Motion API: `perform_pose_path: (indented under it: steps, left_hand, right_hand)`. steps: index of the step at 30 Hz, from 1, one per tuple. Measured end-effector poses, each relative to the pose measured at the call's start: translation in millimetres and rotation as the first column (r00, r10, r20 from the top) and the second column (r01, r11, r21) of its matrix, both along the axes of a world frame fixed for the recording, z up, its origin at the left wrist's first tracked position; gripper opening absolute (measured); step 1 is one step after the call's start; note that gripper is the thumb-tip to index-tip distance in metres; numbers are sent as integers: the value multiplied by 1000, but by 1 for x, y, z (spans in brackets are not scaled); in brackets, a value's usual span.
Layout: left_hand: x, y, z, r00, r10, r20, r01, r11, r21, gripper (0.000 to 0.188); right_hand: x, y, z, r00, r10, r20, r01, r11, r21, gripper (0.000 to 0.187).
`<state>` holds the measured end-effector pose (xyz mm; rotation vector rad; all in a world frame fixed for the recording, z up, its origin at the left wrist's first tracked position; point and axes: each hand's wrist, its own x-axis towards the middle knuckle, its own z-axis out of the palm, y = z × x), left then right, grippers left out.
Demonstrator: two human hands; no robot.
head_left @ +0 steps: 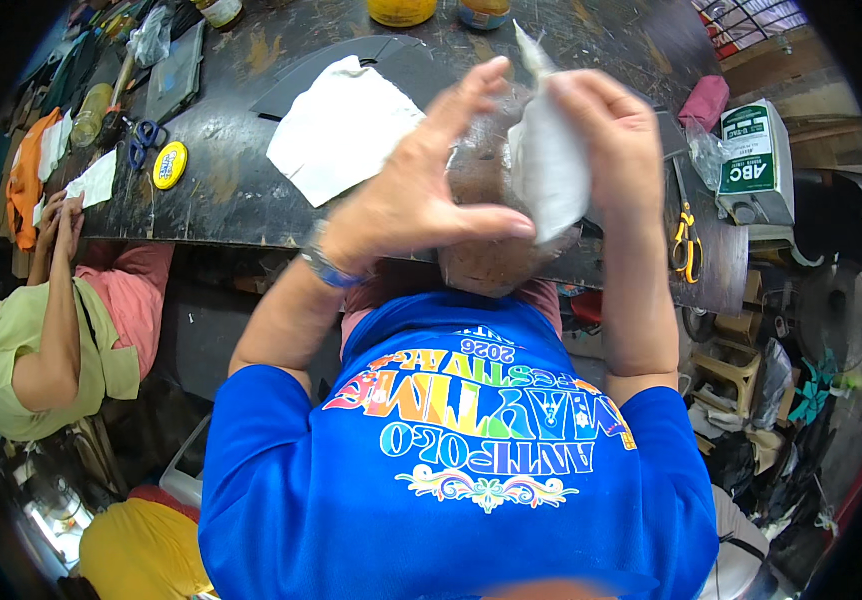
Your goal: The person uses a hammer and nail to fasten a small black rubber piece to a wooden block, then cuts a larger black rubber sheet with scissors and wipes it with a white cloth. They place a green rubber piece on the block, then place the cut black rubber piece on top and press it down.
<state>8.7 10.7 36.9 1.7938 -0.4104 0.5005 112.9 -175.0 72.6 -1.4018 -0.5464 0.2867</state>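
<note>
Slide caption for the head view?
Right hand holding a thin white sheet by a glossy brown rounded block; left hand open.

left hand (406, 190): thumb (491, 222) and fingers (461, 103) spread wide, C-shaped | right hand (611, 125): fingers curled, pinching against thumb | left forearm (286, 310) angled inward, right forearm (639, 300) straight ahead | wrists (631, 215) well apart

Workshop, stained dark workbench (226, 195), 2 scissors (685, 212) (145, 145), metal can (757, 165)
</note>
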Motion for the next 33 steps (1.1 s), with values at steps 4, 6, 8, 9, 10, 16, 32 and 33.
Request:
perform_pose_path:
  steps: [4, 6, 8, 9, 10, 16, 32, 33]
  left_hand:
    - [4, -2, 3, 984, 161, -77, -173, 964, -202, 60]
    - [4, 26, 2, 990, 45, -131, -101, 881, -462, 47]
    - [-3, 54, 0, 988, -93, -122, -2, 786, -618, 49]
    - [-4, 66, -2, 986, -143, -82, 55, 753, -655, 52]
    - [-3, 73, -6, 990, -88, -111, -1, 779, -627, 54]
    - [-5, 116, -38, 883, 58, -466, -257, 890, -377, 66]
    - [20, 171, -64, 640, 735, -225, -500, 620, 605, 63]
    - [22, 172, -65, 631, 732, -255, -502, 637, 585, 63]
  right_hand:
    - [-12, 32, -7, 843, 57, 535, 61, 978, -200, 21]
    - [1, 40, -9, 844, -49, 534, 111, 990, -84, 36]
    - [9, 44, -15, 985, 35, 171, -41, 999, 32, 63]
    - [14, 45, -18, 966, 257, -40, -251, 961, 120, 68]
    - [14, 47, -25, 941, 287, -176, -270, 956, 118, 65]
    - [17, 97, -69, 980, 199, -6, -198, 968, -154, 51]
    - [37, 141, -83, 850, 269, 453, 93, 770, -632, 43]
    - [34, 140, -87, 845, 259, 468, 111, 771, -627, 42]
